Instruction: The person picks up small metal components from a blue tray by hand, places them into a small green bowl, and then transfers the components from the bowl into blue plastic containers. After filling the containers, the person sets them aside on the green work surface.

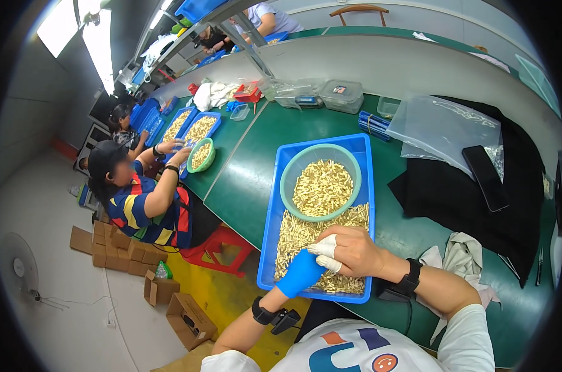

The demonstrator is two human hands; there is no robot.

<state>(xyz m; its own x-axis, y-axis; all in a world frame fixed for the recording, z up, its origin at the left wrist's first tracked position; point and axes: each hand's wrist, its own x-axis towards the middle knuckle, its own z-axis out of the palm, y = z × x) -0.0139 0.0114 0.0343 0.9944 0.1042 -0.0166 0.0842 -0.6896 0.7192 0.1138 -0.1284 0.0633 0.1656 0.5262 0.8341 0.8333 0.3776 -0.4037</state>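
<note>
head view: left hand (301, 273), in a blue covering, and right hand (349, 251), fingertips white-wrapped, meet over small pale parts (299, 235) in a blue tray (270, 217). both curl inward; what they pinch is hidden. a green bowl (287, 177) of parts sits behind them.

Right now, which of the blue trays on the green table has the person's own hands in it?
The nearest blue tray, the one holding the large green bowl of small pale pieces. The left hand and right hand rest in it; the farther blue trays sit before a co-worker.
</note>
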